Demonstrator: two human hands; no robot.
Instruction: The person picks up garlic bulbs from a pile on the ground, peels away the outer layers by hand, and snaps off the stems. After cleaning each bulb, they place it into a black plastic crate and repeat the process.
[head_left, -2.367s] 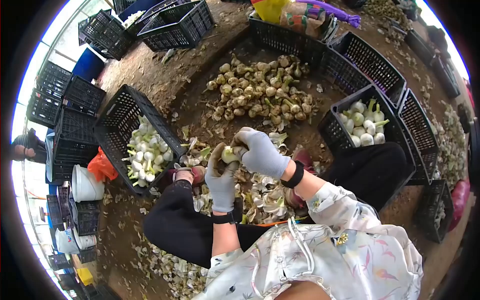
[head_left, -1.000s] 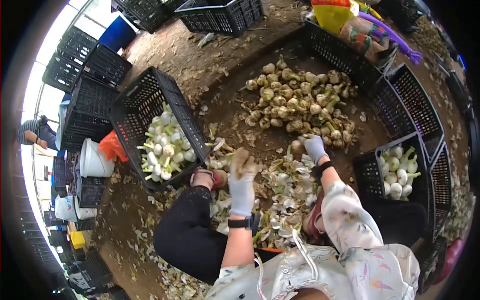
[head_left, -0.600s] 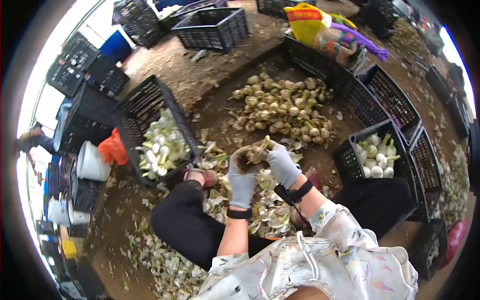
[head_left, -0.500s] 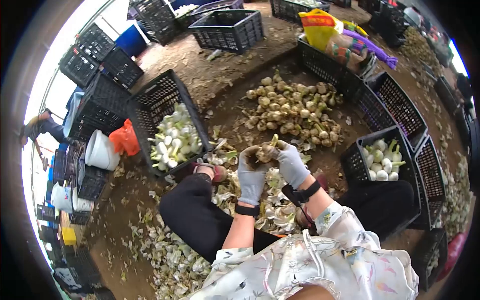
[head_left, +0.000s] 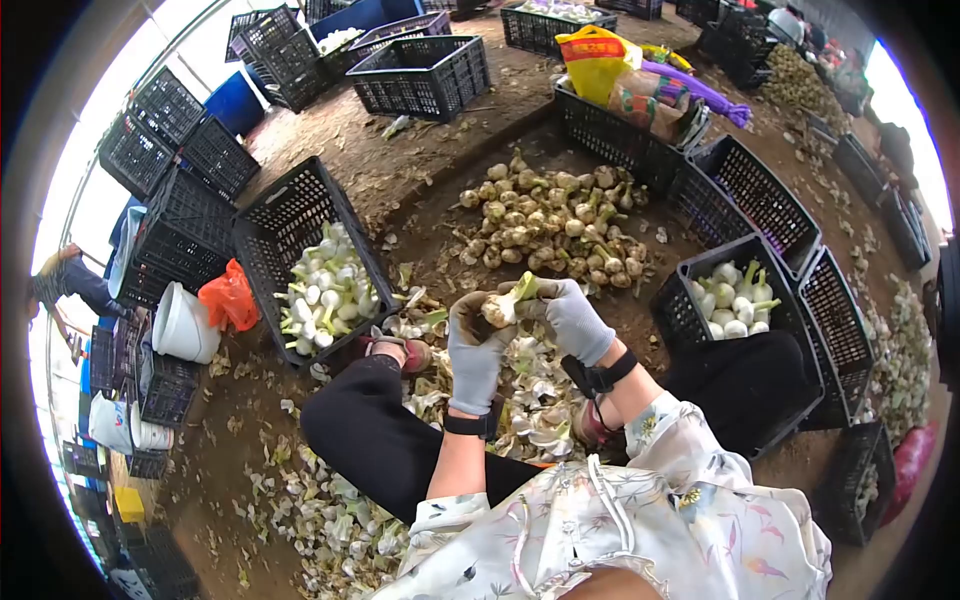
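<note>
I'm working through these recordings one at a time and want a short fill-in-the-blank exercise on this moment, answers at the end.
1. The left hand and right hand both wear grey ____.
2. The left hand holds a bulb while the right hand is at its green ____.
3. In this view, the orange bag lies to the ____ of both hands.
4. The bucket beside that bag is ____ in colour.

Missing words: gloves; stem; left; white
</note>
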